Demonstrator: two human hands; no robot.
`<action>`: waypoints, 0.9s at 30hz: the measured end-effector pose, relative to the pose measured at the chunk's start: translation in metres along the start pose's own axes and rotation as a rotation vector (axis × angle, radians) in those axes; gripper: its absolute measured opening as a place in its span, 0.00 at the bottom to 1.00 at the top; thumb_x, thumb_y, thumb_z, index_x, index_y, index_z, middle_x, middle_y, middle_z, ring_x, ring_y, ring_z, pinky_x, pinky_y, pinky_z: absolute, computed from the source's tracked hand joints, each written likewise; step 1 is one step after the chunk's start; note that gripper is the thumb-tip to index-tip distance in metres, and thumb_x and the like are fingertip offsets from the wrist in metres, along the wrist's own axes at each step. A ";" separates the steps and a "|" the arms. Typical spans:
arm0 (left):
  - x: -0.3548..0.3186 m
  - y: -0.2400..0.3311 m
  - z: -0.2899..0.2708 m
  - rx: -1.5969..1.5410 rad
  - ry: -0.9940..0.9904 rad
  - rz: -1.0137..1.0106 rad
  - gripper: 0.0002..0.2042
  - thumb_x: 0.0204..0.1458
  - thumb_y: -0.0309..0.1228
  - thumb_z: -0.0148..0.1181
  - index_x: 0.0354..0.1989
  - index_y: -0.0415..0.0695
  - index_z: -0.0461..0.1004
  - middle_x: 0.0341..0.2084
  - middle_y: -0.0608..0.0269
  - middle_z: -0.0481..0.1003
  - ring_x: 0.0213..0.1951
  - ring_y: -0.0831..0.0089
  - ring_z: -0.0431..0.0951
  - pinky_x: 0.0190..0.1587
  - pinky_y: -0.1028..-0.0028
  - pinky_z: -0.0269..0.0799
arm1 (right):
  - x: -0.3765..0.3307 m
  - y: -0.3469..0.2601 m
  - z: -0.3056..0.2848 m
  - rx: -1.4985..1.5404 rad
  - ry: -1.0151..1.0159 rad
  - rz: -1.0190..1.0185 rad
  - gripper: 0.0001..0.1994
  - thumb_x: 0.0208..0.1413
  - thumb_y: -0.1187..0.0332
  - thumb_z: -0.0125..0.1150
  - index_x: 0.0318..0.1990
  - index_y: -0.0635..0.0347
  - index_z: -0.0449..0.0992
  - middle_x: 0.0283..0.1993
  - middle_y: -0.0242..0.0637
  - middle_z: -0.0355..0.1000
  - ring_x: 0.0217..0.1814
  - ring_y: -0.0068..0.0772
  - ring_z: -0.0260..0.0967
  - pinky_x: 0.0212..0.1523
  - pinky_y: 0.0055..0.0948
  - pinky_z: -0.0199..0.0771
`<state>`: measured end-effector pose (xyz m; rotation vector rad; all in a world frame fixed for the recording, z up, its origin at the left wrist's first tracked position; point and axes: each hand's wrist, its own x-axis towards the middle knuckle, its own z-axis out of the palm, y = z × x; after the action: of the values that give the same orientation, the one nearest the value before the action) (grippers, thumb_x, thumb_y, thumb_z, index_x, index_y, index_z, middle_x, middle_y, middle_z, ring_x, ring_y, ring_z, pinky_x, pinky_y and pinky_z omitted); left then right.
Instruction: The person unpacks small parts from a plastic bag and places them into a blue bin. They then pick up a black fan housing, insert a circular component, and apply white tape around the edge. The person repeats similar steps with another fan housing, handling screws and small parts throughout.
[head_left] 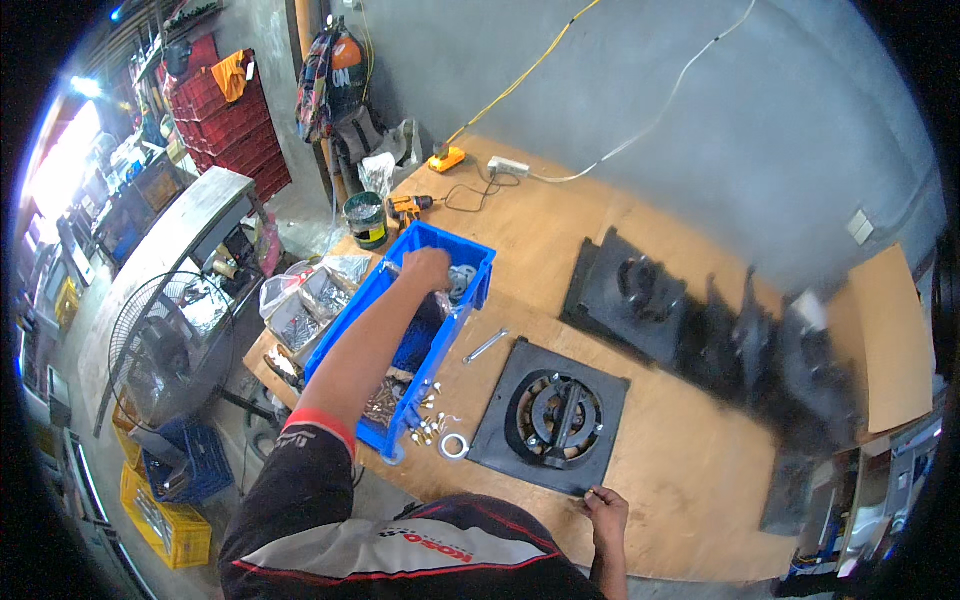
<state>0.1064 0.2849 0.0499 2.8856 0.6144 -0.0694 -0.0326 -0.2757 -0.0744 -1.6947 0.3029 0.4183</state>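
Note:
My left hand (427, 268) reaches down into the far end of a long blue plastic bin (467, 243), beside a pile of grey metal rings (461, 283). Its fingers are mostly hidden, so what they touch does not show. My right hand (606, 515) is at the near corner of a square black plate (495, 418), thumb and fingers pinched together; whatever small thing they hold is too small to name. A round black fitting (556, 420) with a bar across it sits in the plate's middle. Beside the plate lie a white ring (454, 446) and several small brass-coloured fittings (428, 425).
A wrench (485, 346) lies between bin and plate. Several more black plates (640, 300) stand at the right, near a cardboard sheet (885, 340). An orange drill (408, 207) and a bucket (366, 220) are behind the bin. A fan (165, 345) stands at the left.

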 end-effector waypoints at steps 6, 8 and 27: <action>0.044 -0.012 0.030 0.154 -0.193 -0.151 0.16 0.42 0.29 0.67 0.43 0.45 0.83 0.47 0.51 0.80 0.51 0.57 0.81 0.50 0.61 0.79 | -0.016 -0.015 -0.023 0.095 0.140 -0.049 0.13 0.54 0.78 0.62 0.46 0.76 0.75 0.37 0.44 0.75 0.31 0.33 0.76 0.32 0.30 0.83; 0.052 -0.028 0.042 0.191 -0.197 -0.140 0.17 0.43 0.28 0.67 0.44 0.45 0.83 0.47 0.50 0.80 0.51 0.57 0.81 0.51 0.61 0.78 | -0.017 -0.004 -0.036 0.121 0.170 -0.058 0.13 0.53 0.78 0.62 0.46 0.76 0.75 0.37 0.44 0.75 0.31 0.33 0.76 0.33 0.30 0.83; -0.144 0.193 0.030 -0.436 -0.112 0.884 0.15 0.48 0.26 0.60 0.46 0.46 0.78 0.41 0.54 0.78 0.45 0.58 0.79 0.47 0.63 0.77 | -0.043 -0.005 -0.018 0.037 0.177 -0.129 0.15 0.54 0.72 0.65 0.46 0.75 0.78 0.38 0.45 0.79 0.32 0.30 0.78 0.35 0.27 0.78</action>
<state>0.0531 0.0486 0.0666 2.4398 -0.6097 0.0287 -0.0674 -0.2942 -0.0488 -1.7068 0.3263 0.1673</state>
